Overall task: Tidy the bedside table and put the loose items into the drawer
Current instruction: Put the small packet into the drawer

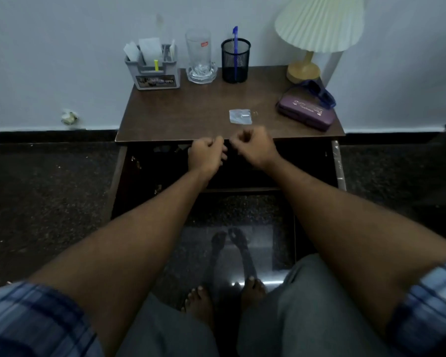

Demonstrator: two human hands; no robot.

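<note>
The brown bedside table (180, 117) stands against the wall. Below its front edge the drawer (304, 166) is pulled out, and its inside is too dark to read. My left hand (206, 155) and my right hand (255, 146) hover side by side over the drawer, just at the tabletop's front edge, both curled into fists with nothing visible in them. A small clear plastic packet (240, 116) lies loose on the tabletop just beyond my right hand. At the right sits a purple glasses case (305, 112) with blue sunglasses (319, 92) resting on its far end.
Along the back stand a grey organiser (156, 73) with papers and a yellow marker, a tall glass (200, 57) on a glass dish, a black mesh cup (235, 61) holding a blue pen, and a lamp (317, 29). My bare feet rest on the dark floor below.
</note>
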